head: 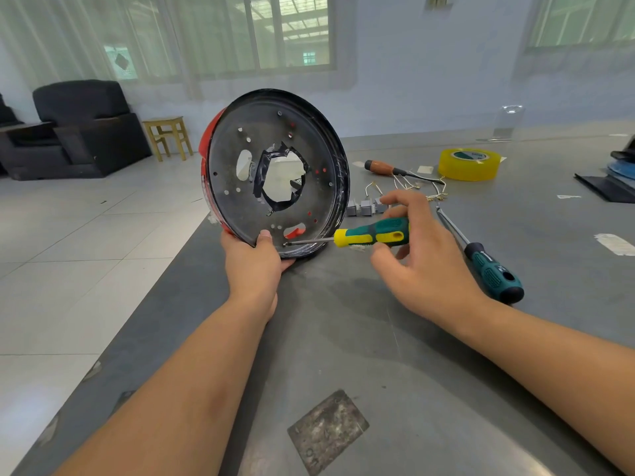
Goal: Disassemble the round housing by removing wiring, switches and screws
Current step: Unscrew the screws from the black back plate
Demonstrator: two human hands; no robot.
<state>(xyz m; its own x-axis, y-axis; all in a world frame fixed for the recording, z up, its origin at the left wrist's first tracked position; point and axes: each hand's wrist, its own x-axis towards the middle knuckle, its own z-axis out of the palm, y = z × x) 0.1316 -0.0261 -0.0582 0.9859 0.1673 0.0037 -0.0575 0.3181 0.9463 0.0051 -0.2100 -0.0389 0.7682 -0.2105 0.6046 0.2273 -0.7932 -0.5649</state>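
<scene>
Keep the screwdriver (372, 234) tip square in the screw at the bottom of the round housing (275, 173), pushing inward as you twist. Your left hand (256, 261) grips the housing's lower rim, propping it on edge on the surface (343, 338); your right hand (422, 255) pinches the handle beside it.

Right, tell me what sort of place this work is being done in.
Probably a plain workroom or workshop rather than a home. The round housing is being taken apart on a bare grey metal table strewn with screwdrivers and a tape roll; beyond are tiled floor, large windows and a black armchair.
</scene>
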